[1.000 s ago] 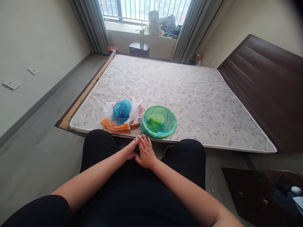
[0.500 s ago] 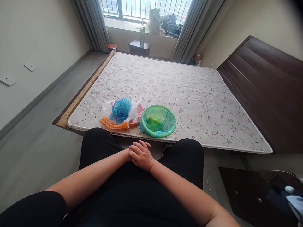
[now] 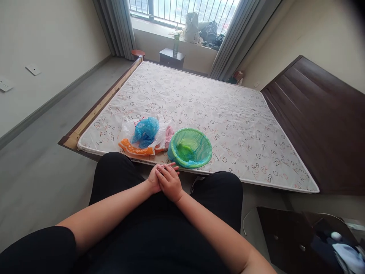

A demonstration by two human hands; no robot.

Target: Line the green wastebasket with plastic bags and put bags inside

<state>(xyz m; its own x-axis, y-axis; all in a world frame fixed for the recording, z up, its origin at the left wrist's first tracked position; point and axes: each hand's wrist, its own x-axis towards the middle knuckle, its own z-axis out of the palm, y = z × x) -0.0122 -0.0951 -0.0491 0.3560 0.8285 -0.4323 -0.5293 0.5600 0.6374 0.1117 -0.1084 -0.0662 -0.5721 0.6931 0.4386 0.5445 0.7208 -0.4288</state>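
Observation:
My hands rest together above my lap, just in front of the mattress edge, with no object seen in either. My right hand (image 3: pixel 170 184) lies across the left one, its fingers stretched out. Beneath it, my left hand (image 3: pixel 154 180) is partly covered; a few straight fingertips stick out past the right hand. Nearest to them stands a green basket (image 3: pixel 209 152) lined with a thin blue-green plastic bag. To its left, a crumpled blue plastic bag (image 3: pixel 146 131) lies on a white plastic bag (image 3: pixel 127 129) with an orange edge. A pink cloth (image 3: pixel 169 136) shows between the bags and basket.
The letter-printed mattress (image 3: pixel 199 95) sits on a bed frame with a dark wooden headboard (image 3: pixel 310 121). A dark cabinet (image 3: pixel 281 236) with cloths stands at lower right. By the window are a nightstand (image 3: pixel 171 58) with a green bottle (image 3: pixel 176 43) and a red stool (image 3: pixel 138 53).
My hands have risen slightly toward the mattress edge, and their clasped fingers have straightened. The view has tilted a little. The basket and bags stay in place.

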